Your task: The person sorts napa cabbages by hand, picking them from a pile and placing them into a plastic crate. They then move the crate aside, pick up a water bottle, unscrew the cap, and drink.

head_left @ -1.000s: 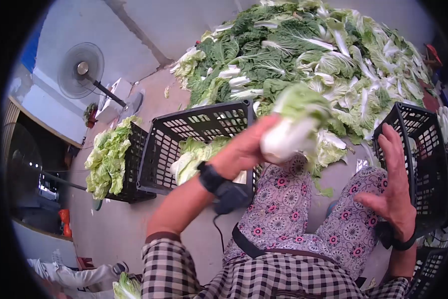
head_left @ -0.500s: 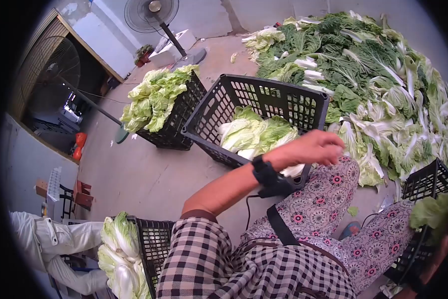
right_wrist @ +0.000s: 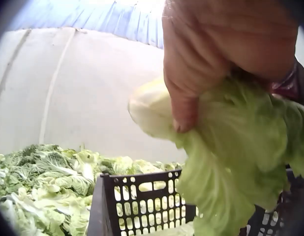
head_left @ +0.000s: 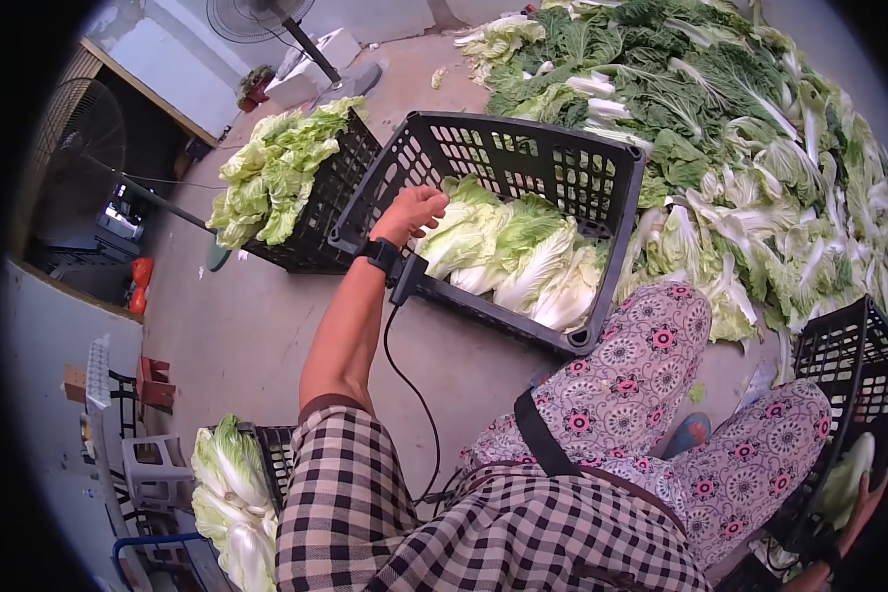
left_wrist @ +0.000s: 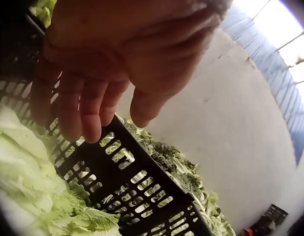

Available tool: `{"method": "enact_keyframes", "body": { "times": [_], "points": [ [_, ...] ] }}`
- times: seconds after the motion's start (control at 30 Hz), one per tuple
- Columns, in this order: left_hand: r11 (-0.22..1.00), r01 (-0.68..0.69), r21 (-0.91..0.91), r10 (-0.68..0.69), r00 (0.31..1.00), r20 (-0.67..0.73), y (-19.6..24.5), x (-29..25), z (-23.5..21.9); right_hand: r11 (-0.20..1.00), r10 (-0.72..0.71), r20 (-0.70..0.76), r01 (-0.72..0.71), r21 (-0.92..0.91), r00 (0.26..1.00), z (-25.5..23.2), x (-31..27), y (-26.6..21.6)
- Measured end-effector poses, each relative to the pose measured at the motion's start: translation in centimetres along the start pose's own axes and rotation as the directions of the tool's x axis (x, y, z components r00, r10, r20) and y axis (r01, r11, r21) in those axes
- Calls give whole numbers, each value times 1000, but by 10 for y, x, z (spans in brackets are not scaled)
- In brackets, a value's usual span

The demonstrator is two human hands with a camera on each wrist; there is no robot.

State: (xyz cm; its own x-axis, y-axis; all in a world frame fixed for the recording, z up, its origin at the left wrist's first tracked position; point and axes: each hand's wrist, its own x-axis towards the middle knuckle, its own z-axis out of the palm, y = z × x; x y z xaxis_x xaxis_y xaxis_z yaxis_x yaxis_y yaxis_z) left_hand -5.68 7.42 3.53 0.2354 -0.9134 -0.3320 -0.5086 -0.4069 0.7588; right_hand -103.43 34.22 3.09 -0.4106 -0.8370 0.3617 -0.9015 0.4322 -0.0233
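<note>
My left hand (head_left: 414, 212) hangs over the left side of a black plastic crate (head_left: 385, 163), empty, its fingers loosely bent. Several Chinese cabbages (head_left: 523, 252) lie side by side in that crate. In the left wrist view, the fingers (left_wrist: 93, 105) point down beside pale green leaves (left_wrist: 24, 172). At the far right, my right hand (head_left: 863, 513) holds a Chinese cabbage (head_left: 847, 483) by another black crate (head_left: 863, 365). The right wrist view shows the thumb pressed on this cabbage (right_wrist: 221, 157), its white base to the left and leaves hanging down; the other fingers are mostly hidden.
A big heap of cabbage leaves (head_left: 700, 128) covers the floor ahead. Left of the crate stands another piled with cabbages (head_left: 276, 178); more cabbages (head_left: 236, 503) are at lower left. Fans (head_left: 261, 15), a stool (head_left: 153, 464) and a cable (head_left: 429, 414) are also around.
One second ago my left hand held a cabbage and my right was empty. Now the right hand holds one, low at the right, and the empty left hand has moved left across the crate.
</note>
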Motion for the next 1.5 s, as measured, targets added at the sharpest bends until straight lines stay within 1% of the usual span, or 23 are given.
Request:
{"method": "enact_keyframes", "body": {
  "times": [0.03, 0.1, 0.17, 0.27, 0.4, 0.43, 0.53, 0.57, 0.67, 0.7, 0.8, 0.83, 0.93, 1.0, 1.03, 1.07, 1.13, 1.17, 1.23, 1.3, 1.33, 1.43, 1.5],
  "points": [
    [999, 13, 47, -13, 1000, -6, -7, 11, -1, 971, 53, 52, -63, 229, 997, -5, 0, -26],
    [987, 70, 142, -66, 997, -33, -9, 20, 2, 782, 93, 134, -156, 604, 987, -45, -4, -130],
    [970, 101, 220, -95, 995, -37, -9, 35, 7, 731, 18, 118, -93, 676, 993, -82, -8, -216],
    [947, 103, 305, -74, 992, -104, -17, 54, 18, 567, -88, 158, -81, 820, 984, -98, -20, -289],
    [771, 225, 595, -293, 956, 18, -36, 83, 22, 586, -214, 250, -81, 807, 944, -110, -32, -351],
    [687, 215, 694, -364, 929, 73, -44, 90, 23, 569, -212, 367, -191, 800, 906, -115, -31, -372],
    [458, 90, 884, -527, 829, 189, -59, 108, 25, 696, -493, 329, 138, 705, 806, -105, -26, -399],
    [388, 29, 921, -573, 791, 216, -64, 114, 27, 705, -499, 347, 139, 695, 794, -105, -23, -403],
    [219, 0, 976, -584, 801, 131, -15, 84, 45, 701, -461, 370, 75, 710, 807, -93, -19, -400],
    [265, 30, 964, -564, 815, 130, -40, 96, 45, 714, -465, 381, 84, 695, 799, -93, -17, -403],
    [325, -75, 943, -466, 855, 229, -64, 103, 56, 745, -464, 405, 100, 659, 788, -94, -15, -408],
    [369, -79, 926, -495, 827, 268, -64, 107, 55, 748, -462, 406, 100, 656, 789, -93, -15, -408],
    [354, 69, 933, -598, 784, 169, -46, 108, 52, 735, -458, 407, 80, 673, 790, -89, -15, -405],
    [548, 76, 833, -434, 877, 205, -42, 103, 24, 719, -450, 402, 57, 692, 798, -88, -15, -406],
    [828, 175, 533, -372, 883, 287, -46, 97, 9, 712, -446, 401, 46, 700, 800, -90, -16, -410],
    [960, 244, 137, -277, 901, 334, -49, 92, -2, 703, -443, 395, 37, 711, 805, -90, -15, -413],
    [955, 296, -34, -286, 944, 166, 3, 60, -12, 654, -442, 341, 38, 755, 830, -88, -16, -416],
    [941, 291, -170, -245, 937, 249, 1, 62, -25, 630, -437, 311, 40, 776, 844, -86, -17, -417],
    [843, 256, -473, -120, 947, 300, 15, 48, -28, 629, -459, 311, 58, 775, 832, -81, -15, -412],
    [647, 230, -727, -5, 955, 298, 27, 35, -22, 629, -485, 313, 77, 774, 816, -81, -14, -409],
    [559, 225, -798, -7, 964, 266, 38, 28, -16, 631, -498, 316, 87, 771, 808, -84, -13, -408],
    [210, 201, -957, 191, 951, 241, 74, 2, 9, 641, -487, 289, 113, 759, 824, -89, -17, -405],
    [67, 302, -951, 387, 871, 304, 105, -16, 32, 633, -512, 237, 176, 754, 826, -95, -17, -402]
  ]
}}
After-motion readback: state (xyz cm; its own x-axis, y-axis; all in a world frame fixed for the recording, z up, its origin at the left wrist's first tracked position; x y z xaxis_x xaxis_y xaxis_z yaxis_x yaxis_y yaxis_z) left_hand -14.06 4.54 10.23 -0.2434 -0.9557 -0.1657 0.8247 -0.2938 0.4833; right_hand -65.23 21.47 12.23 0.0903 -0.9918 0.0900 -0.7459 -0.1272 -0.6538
